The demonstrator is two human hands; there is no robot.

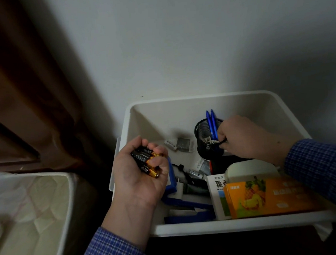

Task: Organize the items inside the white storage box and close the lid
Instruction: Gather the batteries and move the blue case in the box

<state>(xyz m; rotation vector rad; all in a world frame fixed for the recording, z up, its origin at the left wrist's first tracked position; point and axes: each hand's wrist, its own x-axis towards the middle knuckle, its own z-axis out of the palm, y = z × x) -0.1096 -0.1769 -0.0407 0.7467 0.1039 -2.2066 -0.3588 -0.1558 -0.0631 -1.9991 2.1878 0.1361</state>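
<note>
A person's left hand (140,169) grips a bundle of black-and-gold batteries (146,158) over the left rim of the lidless white storage box (181,101), which sits against a wall. The right hand (243,137) pinches the black mesh pen cup's (204,142) near rim. Bare floor shows at the box's far left corner; cartons crowd its near edge.

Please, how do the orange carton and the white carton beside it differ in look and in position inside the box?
The orange carton has a fruit picture, while the white carton has dark printed characters and a green-and-blue landscape. The orange carton is nearest the front wall of the white storage box and covers part of the white carton, which lies to its left and slightly behind. Both are rectangular packs at the front right of the box, and neither hand touches them.
</note>
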